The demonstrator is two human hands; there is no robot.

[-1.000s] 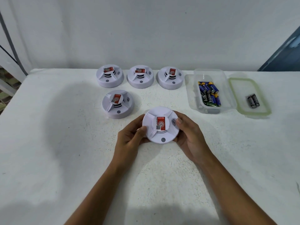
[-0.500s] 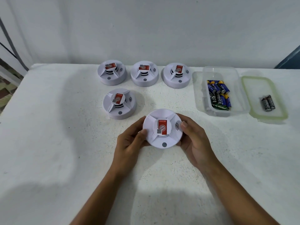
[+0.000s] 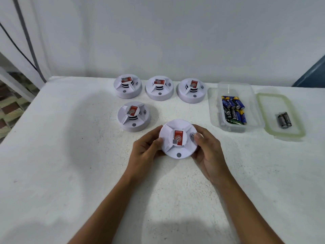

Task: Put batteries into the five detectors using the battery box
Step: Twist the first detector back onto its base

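Observation:
A round white detector (image 3: 178, 139) with a red label sits between both hands just above the white table (image 3: 70, 164). My left hand (image 3: 146, 148) grips its left rim and my right hand (image 3: 207, 148) grips its right rim, thumbs on top. Another detector (image 3: 133, 116) lies behind it to the left. Three more stand in a row at the back, a left detector (image 3: 127, 86), a middle detector (image 3: 159, 88) and a right detector (image 3: 191, 90). The clear battery box (image 3: 213, 106) at the right holds several blue and black batteries (image 3: 233, 110).
The box's green-rimmed lid (image 3: 262, 110) lies right of the box with two dark batteries (image 3: 284, 120) on it. A wall stands right behind the table. The table's left edge drops off at the left, with a patterned floor (image 3: 10, 110) below.
The held detector has turned slightly in my hands, so its red label now stands more upright. My head has shifted, moving the scene a little in view.

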